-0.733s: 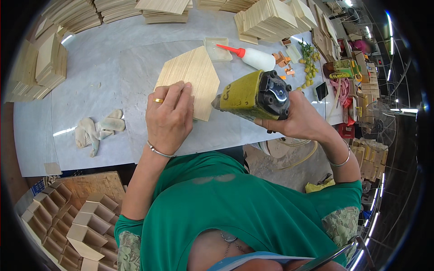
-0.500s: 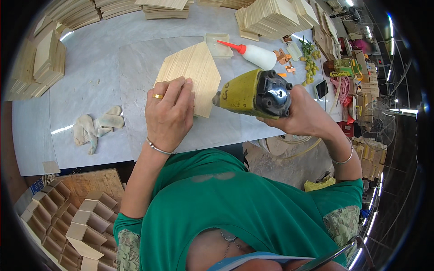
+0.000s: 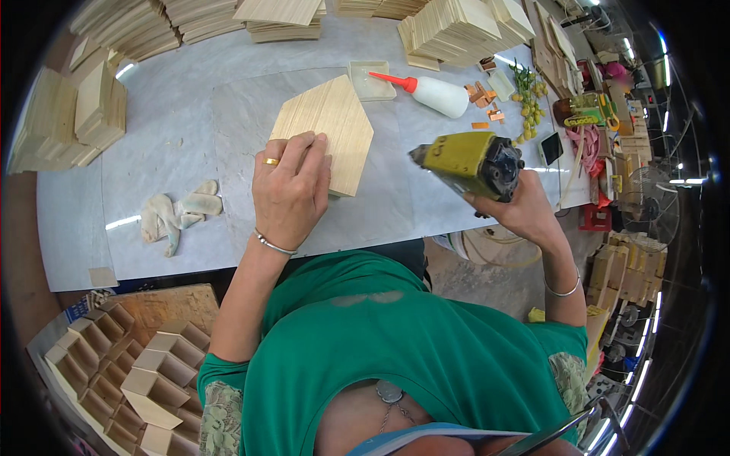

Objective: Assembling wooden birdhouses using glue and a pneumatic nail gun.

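A pale wooden piece with a pointed, house-like outline (image 3: 334, 121) lies on the grey worktable in front of me. My left hand (image 3: 291, 190) grips its left near side, fingers bent over the top face; the thumb is hidden. In my right hand (image 3: 525, 213) is a yellow and black nail gun (image 3: 464, 161), fingers wrapped round its handle. The gun is held over the table, right of the wooden piece and apart from it, its nose pointing left. What lies under the wooden face is mostly hidden.
Beyond the wood are a glue bottle (image 3: 441, 97) and a shallow tray (image 3: 374, 90). Gloves (image 3: 179, 216) lie left. Stacked panels (image 3: 452, 34) line the far edge. Small fruits (image 3: 528, 106) and a phone (image 3: 550, 148) lie right. Folded wooden pieces (image 3: 156, 365) fill the lower left.
My right hand has drawn the nail gun right, away from the wooden piece. My left hand keeps its hold on the wood. The whole view has shifted slightly.
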Demonstrator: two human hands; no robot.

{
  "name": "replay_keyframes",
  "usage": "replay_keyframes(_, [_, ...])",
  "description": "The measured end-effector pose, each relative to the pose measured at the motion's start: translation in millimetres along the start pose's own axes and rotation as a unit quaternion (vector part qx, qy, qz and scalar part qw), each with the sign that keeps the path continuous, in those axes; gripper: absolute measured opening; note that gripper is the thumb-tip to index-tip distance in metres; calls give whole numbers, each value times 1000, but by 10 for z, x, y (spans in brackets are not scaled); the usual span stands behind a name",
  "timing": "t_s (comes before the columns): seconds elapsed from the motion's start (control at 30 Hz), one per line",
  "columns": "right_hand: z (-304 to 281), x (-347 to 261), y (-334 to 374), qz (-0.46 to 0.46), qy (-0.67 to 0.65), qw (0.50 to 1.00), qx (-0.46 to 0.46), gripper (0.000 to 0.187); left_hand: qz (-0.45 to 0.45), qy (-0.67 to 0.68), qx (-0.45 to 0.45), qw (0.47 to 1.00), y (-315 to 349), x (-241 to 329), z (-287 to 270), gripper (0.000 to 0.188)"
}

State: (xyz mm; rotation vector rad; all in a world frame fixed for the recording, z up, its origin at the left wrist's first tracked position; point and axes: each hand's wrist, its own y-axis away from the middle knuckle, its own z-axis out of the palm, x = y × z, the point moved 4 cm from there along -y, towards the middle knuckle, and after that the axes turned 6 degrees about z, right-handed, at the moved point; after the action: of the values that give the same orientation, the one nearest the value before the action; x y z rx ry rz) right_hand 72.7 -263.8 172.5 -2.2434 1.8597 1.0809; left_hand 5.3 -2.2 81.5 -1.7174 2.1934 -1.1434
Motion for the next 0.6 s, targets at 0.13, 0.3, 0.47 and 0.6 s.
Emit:
replay_keyframes(0.13, [-20,615,42,64,96,988,107,23,21,-6,-17,1000,-75,-20,-6,25])
replay_keyframes(0.3, [153,1200,1,26,216,958,189,50,35,27,-66,997,-218,-71,8,25])
replay_keyframes(0.47, [341,1468,-61,76,199,949,232,63,47,23,-169,984,-641,-270,44,41])
replay_keyframes(0.6, [496,1512,-192,98,125,959,234,71,63,34,-282,957,-1050,-361,277,51])
